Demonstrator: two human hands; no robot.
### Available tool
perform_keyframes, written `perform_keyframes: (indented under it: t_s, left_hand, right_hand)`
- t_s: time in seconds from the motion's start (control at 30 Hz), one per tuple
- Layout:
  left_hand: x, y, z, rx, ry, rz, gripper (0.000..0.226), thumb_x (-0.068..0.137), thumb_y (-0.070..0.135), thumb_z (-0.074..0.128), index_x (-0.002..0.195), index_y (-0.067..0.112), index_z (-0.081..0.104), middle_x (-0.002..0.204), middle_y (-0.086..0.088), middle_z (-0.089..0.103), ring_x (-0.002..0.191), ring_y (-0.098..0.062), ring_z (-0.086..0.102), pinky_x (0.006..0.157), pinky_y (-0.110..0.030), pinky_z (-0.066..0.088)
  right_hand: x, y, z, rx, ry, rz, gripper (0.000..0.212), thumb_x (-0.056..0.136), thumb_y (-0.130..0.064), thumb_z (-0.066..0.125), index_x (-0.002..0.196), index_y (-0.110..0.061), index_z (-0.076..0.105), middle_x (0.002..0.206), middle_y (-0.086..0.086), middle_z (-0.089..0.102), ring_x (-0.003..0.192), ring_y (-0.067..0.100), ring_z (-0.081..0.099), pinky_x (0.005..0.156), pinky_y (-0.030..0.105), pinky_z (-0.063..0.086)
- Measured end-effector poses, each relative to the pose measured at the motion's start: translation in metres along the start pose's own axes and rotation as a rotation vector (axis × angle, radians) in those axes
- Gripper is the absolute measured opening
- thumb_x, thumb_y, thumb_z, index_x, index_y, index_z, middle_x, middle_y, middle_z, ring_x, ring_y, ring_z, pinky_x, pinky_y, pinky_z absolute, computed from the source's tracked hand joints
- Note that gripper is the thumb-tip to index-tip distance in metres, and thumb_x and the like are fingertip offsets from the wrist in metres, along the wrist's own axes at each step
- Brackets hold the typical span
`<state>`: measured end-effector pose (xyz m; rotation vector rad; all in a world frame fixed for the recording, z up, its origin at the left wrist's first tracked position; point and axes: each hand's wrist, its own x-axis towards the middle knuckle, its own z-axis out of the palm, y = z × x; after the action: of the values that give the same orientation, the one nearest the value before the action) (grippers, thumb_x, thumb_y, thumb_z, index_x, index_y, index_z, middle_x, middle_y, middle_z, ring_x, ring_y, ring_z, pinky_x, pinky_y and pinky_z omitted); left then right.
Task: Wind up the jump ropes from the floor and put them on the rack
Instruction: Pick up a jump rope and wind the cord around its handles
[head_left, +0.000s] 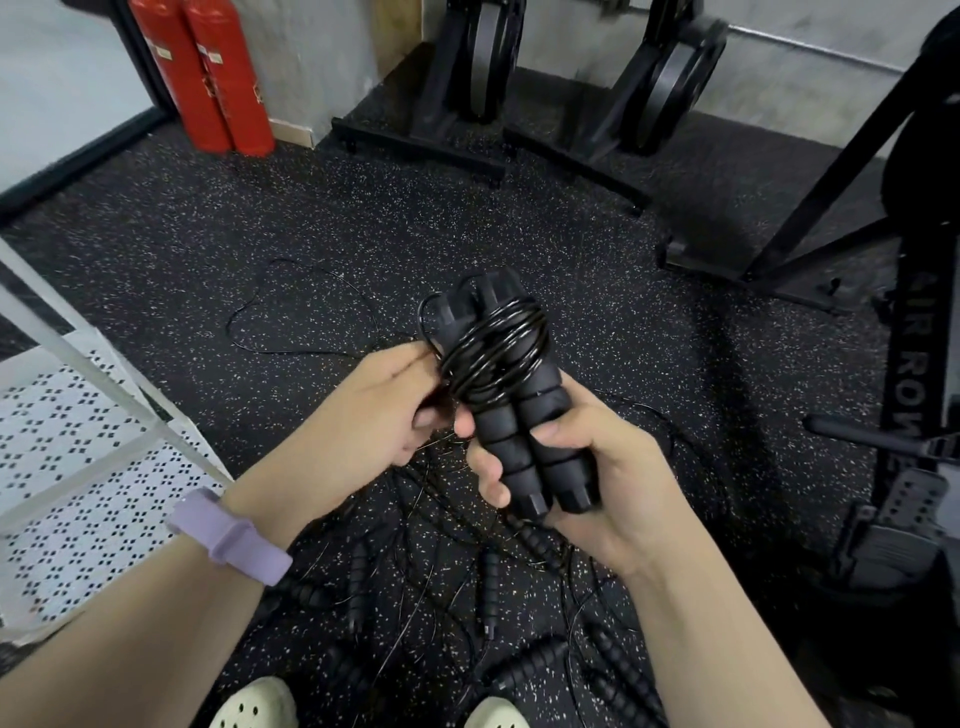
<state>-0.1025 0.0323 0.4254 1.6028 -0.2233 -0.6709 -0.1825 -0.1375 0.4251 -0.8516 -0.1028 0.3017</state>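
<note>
Fingers (491, 467) round two rope handles (535, 436)

Two red fire extinguishers (202, 78) stand upright at the upper left of the frame on the speckled black rubber floor (218, 218). Black weight-plate stands (519, 98) line the grey wall at top centre. A rowing machine (914, 374) fills the right edge. Pale clogs (254, 704) show at the bottom.

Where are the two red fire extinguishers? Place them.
In the head view, the two red cylindrical fire extinguishers stand at the upper left on the speckled black rubber floor against the wall, left of the black weight-plate racks.
</note>
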Motion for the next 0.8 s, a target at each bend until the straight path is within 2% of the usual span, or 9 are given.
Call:
perform_keyframes:
  t_s: [0.1, 0.17, 0.27, 0.37, 0.43, 0.53, 0.67, 0.73, 0.8]
  left_hand:
    - [0.000, -0.011, 0.000, 0.329, 0.073, 0.062, 0.031, 0.107, 0.043, 0.041, 0.086, 0.036, 0.064, 0.058, 0.010, 0.050, 0.048, -0.010, 0.038, 0.049, -0.029, 0.031]
    - [-0.002, -0.020, -0.004, 0.658, 0.105, 0.093, 0.027, 0.100, 0.058, 0.040, 0.099, 0.036, 0.054, 0.063, 0.003, 0.060, 0.051, -0.013, 0.051, 0.053, -0.035, 0.041]
    - [-0.005, -0.019, -0.010, 0.837, 0.143, 0.080, 0.043, 0.095, 0.070, 0.035, 0.090, 0.032, 0.055, 0.064, 0.000, 0.064, 0.054, -0.015, 0.057, 0.059, -0.036, 0.049]
    - [-0.005, -0.017, -0.017, 0.986, 0.247, 0.137, 0.058, 0.097, 0.068, 0.030, 0.070, 0.022, 0.053, 0.052, 0.003, 0.056, 0.046, -0.014, 0.052, 0.050, -0.029, 0.040]
    - [-0.005, -0.015, -0.021, 1.064, 0.340, 0.218, 0.055, 0.099, 0.063, 0.030, 0.068, 0.023, 0.051, 0.048, 0.005, 0.053, 0.044, -0.010, 0.052, 0.048, -0.026, 0.037]
    - [-0.008, -0.009, -0.023, 1.098, 0.407, 0.428, 0.046, 0.104, 0.055, 0.037, 0.071, 0.026, 0.050, 0.055, 0.010, 0.048, 0.051, -0.005, 0.048, 0.049, -0.027, 0.034]
    - [-0.013, -0.006, -0.019, 1.174, 0.327, 0.692, 0.039, 0.104, 0.049, 0.042, 0.073, 0.026, 0.049, 0.062, 0.010, 0.044, 0.054, -0.007, 0.043, 0.047, -0.025, 0.033]
    - [-0.013, -0.006, -0.019, 1.199, 0.281, 0.712, 0.038, 0.104, 0.050, 0.041, 0.076, 0.026, 0.052, 0.067, 0.010, 0.046, 0.058, -0.007, 0.043, 0.050, -0.028, 0.040]
    - [-0.013, -0.004, -0.020, 1.213, 0.234, 0.679, 0.036, 0.103, 0.053, 0.040, 0.080, 0.028, 0.053, 0.072, 0.011, 0.048, 0.059, -0.003, 0.043, 0.053, -0.030, 0.043]
  right_hand:
    - [-0.002, -0.004, -0.004, -0.097, 0.134, -0.043, 0.065, 0.077, -0.006, 0.062, 0.141, -0.006, 0.049, 0.110, 0.026, 0.064, 0.077, 0.028, 0.055, 0.066, 0.036, 0.048]
    - [-0.003, -0.009, -0.007, -0.163, 0.228, -0.080, 0.069, 0.081, -0.003, 0.062, 0.148, -0.011, 0.046, 0.114, 0.025, 0.066, 0.079, 0.026, 0.056, 0.068, 0.035, 0.048]
    - [-0.007, -0.018, -0.014, -0.237, 0.391, -0.129, 0.066, 0.088, -0.003, 0.060, 0.150, -0.014, 0.045, 0.118, 0.024, 0.070, 0.082, 0.026, 0.057, 0.070, 0.036, 0.049]
    - [-0.012, -0.024, -0.024, -0.261, 0.591, -0.139, 0.061, 0.095, 0.001, 0.059, 0.150, -0.022, 0.048, 0.119, 0.022, 0.073, 0.085, 0.024, 0.059, 0.071, 0.034, 0.051]
    - [-0.016, -0.028, -0.029, -0.243, 0.660, -0.116, 0.060, 0.097, 0.001, 0.058, 0.151, -0.023, 0.048, 0.119, 0.023, 0.073, 0.085, 0.024, 0.060, 0.070, 0.033, 0.053]
    - [-0.016, -0.027, -0.031, -0.389, 0.715, -0.025, 0.062, 0.096, 0.000, 0.062, 0.149, -0.029, 0.051, 0.119, 0.022, 0.072, 0.080, 0.022, 0.061, 0.067, 0.032, 0.054]
    - [-0.011, -0.016, -0.027, -0.735, 0.700, 0.160, 0.064, 0.094, -0.004, 0.066, 0.143, -0.043, 0.053, 0.105, 0.010, 0.074, 0.070, 0.016, 0.061, 0.064, 0.030, 0.052]
    - [-0.011, -0.013, -0.023, -0.901, 0.625, 0.308, 0.072, 0.092, -0.008, 0.067, 0.150, -0.045, 0.045, 0.095, 0.008, 0.075, 0.063, 0.015, 0.058, 0.061, 0.026, 0.050]
    - [-0.011, -0.010, -0.020, -0.995, 0.501, 0.425, 0.075, 0.088, -0.008, 0.068, 0.151, -0.043, 0.046, 0.088, 0.009, 0.075, 0.058, 0.016, 0.055, 0.058, 0.026, 0.047]
